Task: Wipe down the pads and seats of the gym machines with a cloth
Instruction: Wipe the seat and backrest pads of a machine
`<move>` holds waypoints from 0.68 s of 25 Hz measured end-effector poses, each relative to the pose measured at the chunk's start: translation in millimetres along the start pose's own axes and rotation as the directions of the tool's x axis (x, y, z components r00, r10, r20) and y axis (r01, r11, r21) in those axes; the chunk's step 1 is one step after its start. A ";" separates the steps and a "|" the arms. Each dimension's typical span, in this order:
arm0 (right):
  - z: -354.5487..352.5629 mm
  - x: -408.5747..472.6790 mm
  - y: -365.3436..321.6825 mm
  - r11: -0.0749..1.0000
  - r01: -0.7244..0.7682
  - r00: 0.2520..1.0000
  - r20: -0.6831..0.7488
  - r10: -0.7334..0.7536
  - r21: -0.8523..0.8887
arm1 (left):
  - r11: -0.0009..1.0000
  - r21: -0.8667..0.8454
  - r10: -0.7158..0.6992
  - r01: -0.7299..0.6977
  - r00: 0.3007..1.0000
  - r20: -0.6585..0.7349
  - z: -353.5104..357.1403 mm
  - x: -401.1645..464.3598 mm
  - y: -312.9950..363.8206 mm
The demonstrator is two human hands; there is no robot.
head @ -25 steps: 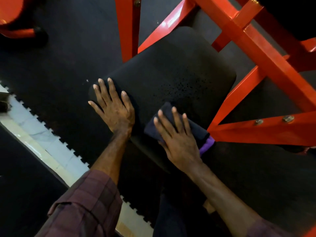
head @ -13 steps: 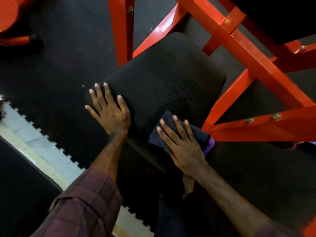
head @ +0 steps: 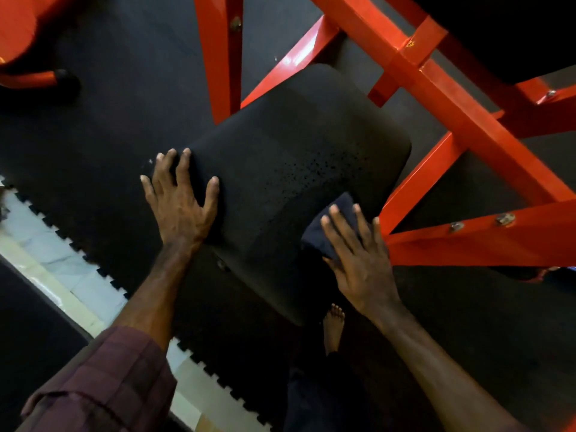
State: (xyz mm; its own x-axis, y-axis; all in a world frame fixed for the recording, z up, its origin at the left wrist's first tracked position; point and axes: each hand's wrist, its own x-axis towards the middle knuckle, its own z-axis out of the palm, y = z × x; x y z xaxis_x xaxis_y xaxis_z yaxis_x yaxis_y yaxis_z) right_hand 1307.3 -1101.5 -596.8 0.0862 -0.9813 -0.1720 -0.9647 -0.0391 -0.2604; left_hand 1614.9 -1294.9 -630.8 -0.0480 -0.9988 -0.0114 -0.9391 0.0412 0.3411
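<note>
Seat-wiping step in hand: cloth (head: 327, 232) pressed flat under the straight-fingered right hand (head: 358, 260) at the seat's (head: 296, 169) near right corner, left hand (head: 180, 201) spread on its left edge, next likely needing strokes toward the far side.

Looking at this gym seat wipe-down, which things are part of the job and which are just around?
Part of the job:
black seat pad
dark cloth
right hand, pressing the cloth
left hand, flat on the pad's edge

Just around:
red machine frame
black floor mat
bare foot
</note>
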 end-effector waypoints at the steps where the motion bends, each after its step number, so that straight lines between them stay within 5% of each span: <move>1: -0.9 14.3 2.3 0.991 -0.131 0.991 -0.023 0.132 0.034 | 1.000 0.015 0.002 -0.002 1.000 -0.009 2.0 -1.0 -1.3; 4: -4.2 78.9 -24.2 0.920 -0.388 0.915 -0.095 0.391 0.048 | 0.999 0.050 -0.005 0.007 0.999 -0.039 10.1 -5.2 -2.0; 9: -5.2 34.0 -4.7 0.993 0.109 0.994 0.002 -0.109 -0.053 | 0.998 0.066 -0.006 0.009 0.999 -0.051 8.4 -2.4 -0.4; 14: -10.2 95.2 16.0 0.914 -0.404 0.905 -0.138 0.403 0.025 | 0.997 0.079 -0.017 0.023 0.997 -0.082 13.1 -5.4 -3.6; 17: -6.8 101.4 -8.9 0.976 -0.216 0.971 -0.117 0.209 -0.043 | 0.997 0.076 -0.018 0.023 0.997 -0.069 9.8 -2.9 -2.2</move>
State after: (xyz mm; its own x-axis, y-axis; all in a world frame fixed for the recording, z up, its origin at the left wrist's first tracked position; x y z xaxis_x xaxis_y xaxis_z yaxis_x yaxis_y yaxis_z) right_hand 1322.9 -1201.9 -605.5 -0.1474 -0.9829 -0.1106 -0.9704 0.1654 -0.1761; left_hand 1613.8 -1291.8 -640.7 -0.0079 -0.9989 0.0470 -0.9632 0.0202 0.2679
